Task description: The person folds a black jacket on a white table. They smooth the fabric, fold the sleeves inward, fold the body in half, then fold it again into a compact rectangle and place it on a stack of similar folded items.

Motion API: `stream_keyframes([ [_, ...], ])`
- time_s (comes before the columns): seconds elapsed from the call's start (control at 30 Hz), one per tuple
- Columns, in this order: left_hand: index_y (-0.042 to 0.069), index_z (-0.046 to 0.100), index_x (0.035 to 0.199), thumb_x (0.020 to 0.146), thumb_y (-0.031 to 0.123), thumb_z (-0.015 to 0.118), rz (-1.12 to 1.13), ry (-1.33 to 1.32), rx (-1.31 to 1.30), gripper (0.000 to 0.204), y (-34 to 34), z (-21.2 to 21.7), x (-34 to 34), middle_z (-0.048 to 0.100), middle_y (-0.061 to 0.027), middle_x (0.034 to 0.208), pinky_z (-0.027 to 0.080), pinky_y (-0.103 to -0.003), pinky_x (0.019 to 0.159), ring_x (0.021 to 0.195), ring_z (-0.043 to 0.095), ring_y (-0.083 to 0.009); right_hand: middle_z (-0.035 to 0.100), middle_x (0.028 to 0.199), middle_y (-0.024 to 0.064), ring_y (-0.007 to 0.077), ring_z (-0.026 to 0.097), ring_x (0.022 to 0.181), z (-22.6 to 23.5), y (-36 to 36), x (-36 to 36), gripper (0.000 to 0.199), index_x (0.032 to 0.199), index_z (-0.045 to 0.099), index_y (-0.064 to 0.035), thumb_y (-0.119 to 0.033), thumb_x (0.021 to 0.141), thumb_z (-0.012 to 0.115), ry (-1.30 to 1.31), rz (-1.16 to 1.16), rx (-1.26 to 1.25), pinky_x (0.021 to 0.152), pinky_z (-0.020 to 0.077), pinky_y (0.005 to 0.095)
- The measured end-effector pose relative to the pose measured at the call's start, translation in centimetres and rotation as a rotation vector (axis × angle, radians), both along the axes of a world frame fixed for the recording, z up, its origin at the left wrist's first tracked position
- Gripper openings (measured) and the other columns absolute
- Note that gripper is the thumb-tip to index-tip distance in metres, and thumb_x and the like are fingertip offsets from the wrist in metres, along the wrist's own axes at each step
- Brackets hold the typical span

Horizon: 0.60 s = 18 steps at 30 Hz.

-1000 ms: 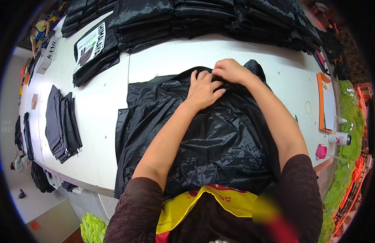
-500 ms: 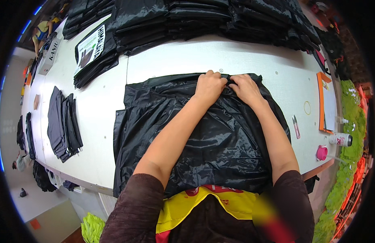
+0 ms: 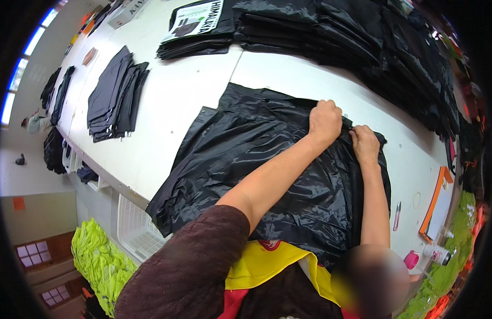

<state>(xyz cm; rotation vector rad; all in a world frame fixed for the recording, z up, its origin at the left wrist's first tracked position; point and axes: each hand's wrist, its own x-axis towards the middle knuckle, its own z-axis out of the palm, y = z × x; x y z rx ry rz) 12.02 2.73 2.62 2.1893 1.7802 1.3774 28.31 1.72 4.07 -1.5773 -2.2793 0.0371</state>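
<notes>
while a dark cloth pile lies by itself at the left of the white worktop, likely set there to stay clear of the forearms, a white basket stands below the near edge. in the middle, a black shiny fabric piece is spread out and wrinkled, its lower left corner at that edge and its lower side reaching the yellow apron. the left grip is closed on the fabric's upper edge, fingers curled over; just beside it, the right grip pinches the same edge, so the short stretch between them is probably kept under control. a band of worktop shows between the fabric and the folded black stacks beyond, and a wider one toward the dark cloth pile. at the right, room is tighter: a small pinkish tool lies near the fabric, then an orange-edged board by the side edge.
</notes>
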Motion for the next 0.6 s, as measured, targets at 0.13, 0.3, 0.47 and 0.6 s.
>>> stream_keyframes([
  [0.13, 0.008, 0.054, 0.055, 0.066, 0.012, 0.061, 0.411, 0.182, 0.029, 0.013, -0.5, 0.7, -7.5, 0.054, -0.0090, 0.066, 0.043, -0.039, 0.057, 0.067, 0.054, -0.0277, 0.058, 0.078, 0.0131, 0.0325, 0.058, 0.076, -0.8, 0.9, 1.1, 0.013, 0.077, 0.059, -0.0042, -0.017, 0.080, 0.063, -0.026, -0.091, 0.003, 0.067, 0.0469, 0.0397],
  [0.3, 0.011, 0.067, 0.080, 0.074, 0.029, 0.066, 0.432, 0.083, -0.263, 0.019, -5.0, 1.2, -19.6, 0.060, -0.0066, 0.081, 0.042, -0.042, 0.071, 0.083, 0.055, -0.0267, 0.060, 0.083, 0.0129, 0.0316, 0.059, 0.081, -1.9, 0.7, -1.7, 0.018, 0.084, 0.060, -0.0041, -0.022, 0.083, 0.059, -0.043, -0.045, -0.049, 0.069, 0.0480, 0.0400],
  [0.47, 0.006, 0.046, 0.125, 0.076, 0.042, 0.067, 0.708, 0.315, -0.413, 0.064, -8.3, 1.5, -26.1, 0.054, -0.0175, 0.113, 0.042, -0.045, 0.086, 0.104, 0.052, -0.0339, 0.061, 0.110, 0.0151, 0.0295, 0.056, 0.103, 1.1, -0.7, 1.8, 0.027, 0.110, 0.060, -0.0038, -0.018, 0.088, 0.054, 0.278, 0.028, -0.011, 0.090, 0.0427, 0.0355],
  [0.6, 0.004, 0.050, 0.120, 0.072, 0.036, 0.071, 0.703, 0.069, -0.736, 0.061, -12.9, 1.0, -29.1, 0.057, -0.0176, 0.112, 0.044, -0.041, 0.085, 0.104, 0.055, -0.0310, 0.053, 0.124, 0.0186, 0.0295, 0.048, 0.116, 0.8, -7.0, 15.6, 0.040, 0.121, 0.051, 0.0032, -0.020, 0.088, 0.054, 0.250, -0.365, -0.003, 0.100, 0.0348, 0.0366],
])
